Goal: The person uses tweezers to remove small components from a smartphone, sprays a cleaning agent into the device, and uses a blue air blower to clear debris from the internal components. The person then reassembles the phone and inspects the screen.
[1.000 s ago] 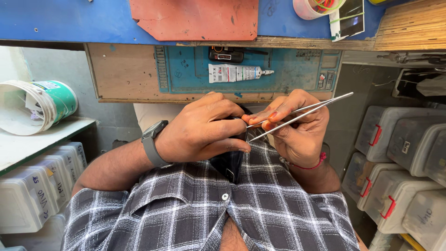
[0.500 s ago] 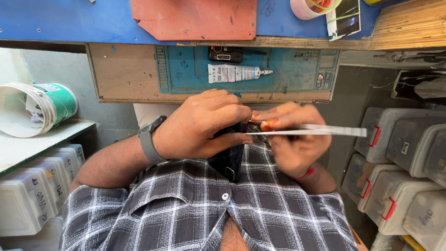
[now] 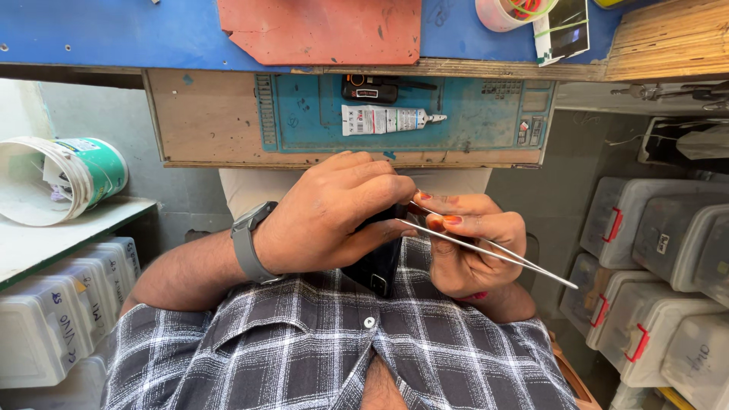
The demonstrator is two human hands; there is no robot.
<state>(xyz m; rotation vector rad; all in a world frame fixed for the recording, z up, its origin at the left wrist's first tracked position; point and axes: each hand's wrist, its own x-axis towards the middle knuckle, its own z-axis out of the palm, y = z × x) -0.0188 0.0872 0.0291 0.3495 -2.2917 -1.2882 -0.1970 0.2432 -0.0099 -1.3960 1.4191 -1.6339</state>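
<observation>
Taking the dark phone (image 3: 373, 262) as the landmark: far to its left a white and green bucket (image 3: 57, 178) lies tipped on a pale shelf (image 3: 45, 239), with grey storage boxes below. Just left of the phone, the left hand (image 3: 326, 216), a grey watch (image 3: 247, 241) at its wrist, is curled over the phone's upper part, fingers closed around it; the phone sits low against the checked shirt (image 3: 326, 349). Above the phone a blue work mat (image 3: 471, 121) carries a glue tube (image 3: 387, 119). Just right of the phone, the right hand (image 3: 471, 250) pinches metal tweezers (image 3: 486, 247), tips aimed toward the phone. To work well, keep the phone braced firmly, tweezers shallow, pressure light, since a slip could scratch it
</observation>
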